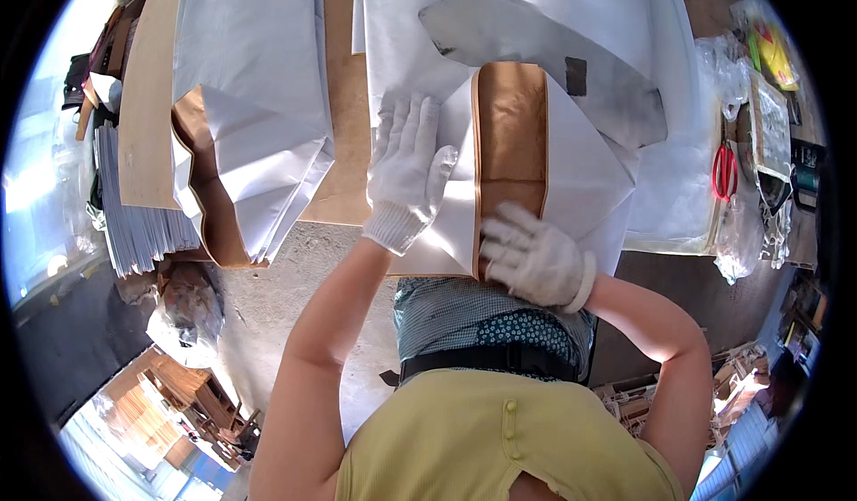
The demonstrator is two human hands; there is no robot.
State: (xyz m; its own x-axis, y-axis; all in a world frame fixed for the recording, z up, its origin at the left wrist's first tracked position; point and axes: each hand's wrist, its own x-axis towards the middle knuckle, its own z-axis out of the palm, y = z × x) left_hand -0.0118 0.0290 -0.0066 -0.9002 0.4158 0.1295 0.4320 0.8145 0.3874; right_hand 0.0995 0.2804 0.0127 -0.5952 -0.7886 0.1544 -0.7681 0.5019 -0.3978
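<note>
In front of me on the table lies a large white paper bag (585,157) with a brown inner layer, its end folded into a flat shape with a brown strip (512,135) down the middle. My left hand (406,166), in a white knitted glove, rests flat on the white flap left of that strip, fingers stretched away from me. My right hand (538,258), gloved too, is over the strip's near end, fingers spread and slightly blurred by motion. Neither hand grips anything. A grey flat plate (536,46) with pointed ends and a dark patch lies just beyond the bag.
Left stands a stack of similar white-and-brown paper bags (259,157) on a board (147,144). Below it is a pile of thin sheets (134,207). Red-handled scissors (724,173) and clear plastic bags (739,238) hang at the table's right edge.
</note>
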